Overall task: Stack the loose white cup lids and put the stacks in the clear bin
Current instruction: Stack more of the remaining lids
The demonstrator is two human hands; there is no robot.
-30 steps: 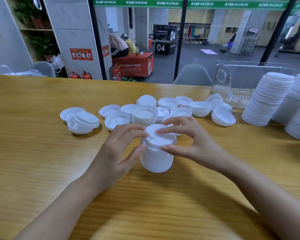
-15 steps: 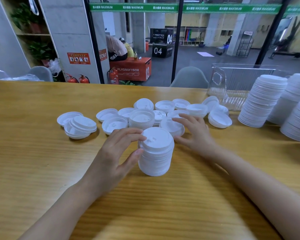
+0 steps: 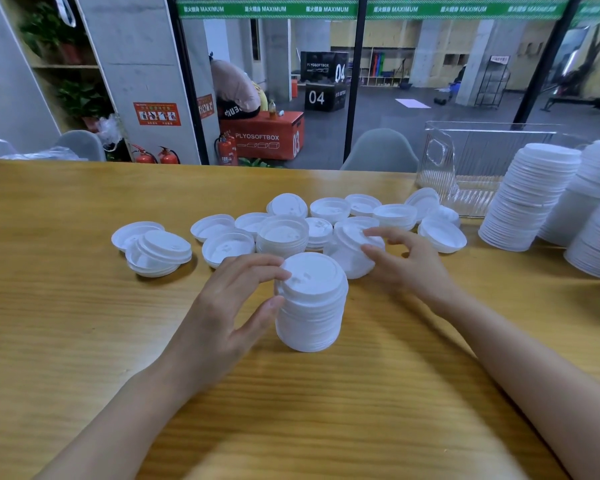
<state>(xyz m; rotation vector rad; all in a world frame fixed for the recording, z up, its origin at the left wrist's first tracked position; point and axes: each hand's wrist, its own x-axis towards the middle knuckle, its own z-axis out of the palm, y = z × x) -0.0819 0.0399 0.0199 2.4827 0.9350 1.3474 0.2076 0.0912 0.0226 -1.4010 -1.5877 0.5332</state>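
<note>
Wide wood of the table (image 3: pixel 66 323) runs in front of the short stack (image 3: pixel 310 306) of white lids and to its left. Just behind the stack, loose lids (image 3: pixel 222 249) lie close together. Far to the right of the stack stand tall stacks (image 3: pixel 530 199). The clear bin (image 3: pixel 471 161) sits behind those, near the window glass (image 3: pixel 395 98). The left hand (image 3: pixel 222 306) grips the stack near its top, thumb on the side. Just behind and right of the stack, the right hand (image 3: pixel 406 265) pinches a tilted lid (image 3: pixel 350 242).
</note>
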